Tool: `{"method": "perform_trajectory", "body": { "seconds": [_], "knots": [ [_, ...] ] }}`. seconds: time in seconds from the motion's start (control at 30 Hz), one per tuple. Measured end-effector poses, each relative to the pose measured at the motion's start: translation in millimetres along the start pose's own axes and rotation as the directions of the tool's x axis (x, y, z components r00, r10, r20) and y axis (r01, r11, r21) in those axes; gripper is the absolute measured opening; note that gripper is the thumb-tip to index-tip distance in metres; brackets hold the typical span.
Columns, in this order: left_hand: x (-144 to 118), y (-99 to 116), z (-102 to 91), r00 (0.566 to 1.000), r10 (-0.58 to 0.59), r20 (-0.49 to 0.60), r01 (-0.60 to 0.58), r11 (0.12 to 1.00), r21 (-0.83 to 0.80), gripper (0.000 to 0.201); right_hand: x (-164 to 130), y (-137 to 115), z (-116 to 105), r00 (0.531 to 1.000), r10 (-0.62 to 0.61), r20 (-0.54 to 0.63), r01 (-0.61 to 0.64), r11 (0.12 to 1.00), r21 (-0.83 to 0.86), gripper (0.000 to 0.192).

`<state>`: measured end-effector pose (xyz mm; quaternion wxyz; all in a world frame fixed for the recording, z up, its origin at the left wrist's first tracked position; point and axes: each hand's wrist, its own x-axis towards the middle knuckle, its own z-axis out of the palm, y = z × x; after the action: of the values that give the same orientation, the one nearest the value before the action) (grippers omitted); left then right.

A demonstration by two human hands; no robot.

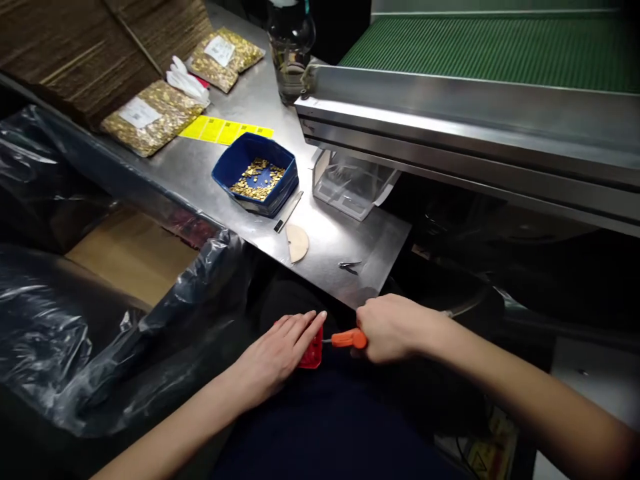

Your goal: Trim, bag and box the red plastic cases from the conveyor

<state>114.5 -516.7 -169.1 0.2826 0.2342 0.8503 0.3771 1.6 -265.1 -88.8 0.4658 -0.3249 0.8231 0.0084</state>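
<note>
On the blue bin's (pixel 285 195) near side, our left hand (pixel 280 347) covers the red block (pixel 311 358), fingers extended, any grip beneath hidden. Our right hand (pixel 387 327) is fisted round the orange tool (pixel 345 339). Judged mid-work, completed share unclear; gold pieces (pixel 257 180) remain inside the bin.

Handheld tool (pixel 345 339) is orange; moulded piece (pixel 313 355) is bright red. Bin (pixel 256 145) is deep blue, small bits (pixel 250 191) in it gold. Label strip (pixel 213 129) is yellow with dark marks. Semicircular disc (pixel 299 243) is pale tan. Conveyor belt (pixel 490 50) is green, finely striped. Packets (pixel 163 130) show mottled gold.
</note>
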Motion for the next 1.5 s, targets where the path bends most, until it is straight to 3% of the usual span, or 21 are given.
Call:
{"method": "perform_trajectory", "body": {
  "seconds": [0.07, 0.13, 0.17, 0.23, 0.3, 0.33, 0.4, 0.5, 0.57, 0.63, 0.77, 0.87, 1.0, 1.13, 1.27, 1.37, 1.5],
  "knots": [
    [-1, -9, -4.2, 0.997, -0.074, -0.016, 0.073, 0.993, -0.093, 0.099, -2, -6, -4, 0.999, 0.052, -0.009, -0.052, 0.998, -0.036, 0.025],
    [-3, -17, -6.3, 0.955, -0.285, -0.083, 0.236, 0.899, -0.368, 0.095, -9, -11, -3, 0.999, 0.050, 0.010, -0.050, 0.999, -0.013, 0.018],
    [-5, -20, -5.6, 0.916, -0.394, -0.077, 0.287, 0.777, -0.561, 0.088, -13, -13, 0, 0.999, 0.027, 0.026, -0.027, 1.000, 0.013, 0.015],
    [-6, -20, 0.3, 0.864, -0.501, 0.051, 0.269, 0.374, -0.888, 0.079, -22, -12, 13, 0.999, -0.007, 0.035, 0.005, 0.999, 0.052, 0.011],
    [-5, -16, 10.1, 0.873, -0.447, 0.193, 0.194, -0.045, -0.980, 0.081, -28, -1, 30, 0.999, 0.006, -0.046, -0.004, 0.999, 0.047, 0.012],
    [-4, -13, 15.2, 0.884, -0.409, 0.225, 0.161, -0.184, -0.970, 0.084, -29, 10, 39, 0.992, 0.023, -0.121, -0.020, 1.000, 0.023, 0.015],
    [-1, -9, 23.1, 0.899, -0.371, 0.233, 0.108, -0.328, -0.939, 0.089, -30, 42, 55, 0.950, 0.076, -0.303, -0.100, 0.993, -0.065, 0.023],
    [10, -8, 25.7, 0.906, -0.369, 0.207, 0.053, -0.388, -0.920, 0.091, -19, 106, 71, 0.857, 0.196, -0.477, -0.322, 0.926, -0.198, 0.042],
    [21, -8, 22.1, 0.901, -0.382, 0.205, 0.061, -0.357, -0.932, 0.087, -1, 147, 77, 0.833, 0.253, -0.493, -0.392, 0.898, -0.201, 0.047],
    [36, -8, 16.6, 0.884, -0.430, 0.182, 0.072, -0.260, -0.963, 0.075, 23, 179, 81, 0.827, 0.293, -0.479, -0.422, 0.888, -0.185, 0.042],
    [71, -8, 6.6, 0.839, -0.545, -0.001, 0.088, 0.137, -0.987, 0.051, 65, 219, 92, 0.807, 0.387, -0.446, -0.488, 0.862, -0.137, 0.034],
    [91, -11, 3.2, 0.819, -0.561, -0.117, 0.087, 0.324, -0.942, 0.055, 76, 231, 103, 0.783, 0.425, -0.454, -0.518, 0.850, -0.099, 0.037],
    [109, -17, 2.7, 0.789, -0.562, -0.250, 0.097, 0.516, -0.851, 0.066, 75, 232, 112, 0.743, 0.464, -0.482, -0.543, 0.839, -0.029, 0.046],
    [114, -23, 1.0, 0.752, -0.546, -0.370, 0.177, 0.708, -0.684, 0.064, 68, 228, 115, 0.690, 0.519, -0.505, -0.563, 0.823, 0.076, 0.048],
    [113, -28, -2.1, 0.725, -0.530, -0.439, 0.272, 0.806, -0.525, 0.058, 48, 218, 119, 0.619, 0.551, -0.559, -0.544, 0.815, 0.200, 0.052],
    [116, -27, -3.4, 0.722, -0.509, -0.469, 0.297, 0.839, -0.455, 0.052, 21, 202, 126, 0.535, 0.562, -0.631, -0.518, 0.808, 0.280, 0.047],
    [129, -18, -4.9, 0.712, -0.484, -0.510, 0.303, 0.866, -0.398, 0.048, -14, 177, 149, 0.371, 0.588, -0.719, -0.471, 0.786, 0.399, 0.029]
  ]
}}
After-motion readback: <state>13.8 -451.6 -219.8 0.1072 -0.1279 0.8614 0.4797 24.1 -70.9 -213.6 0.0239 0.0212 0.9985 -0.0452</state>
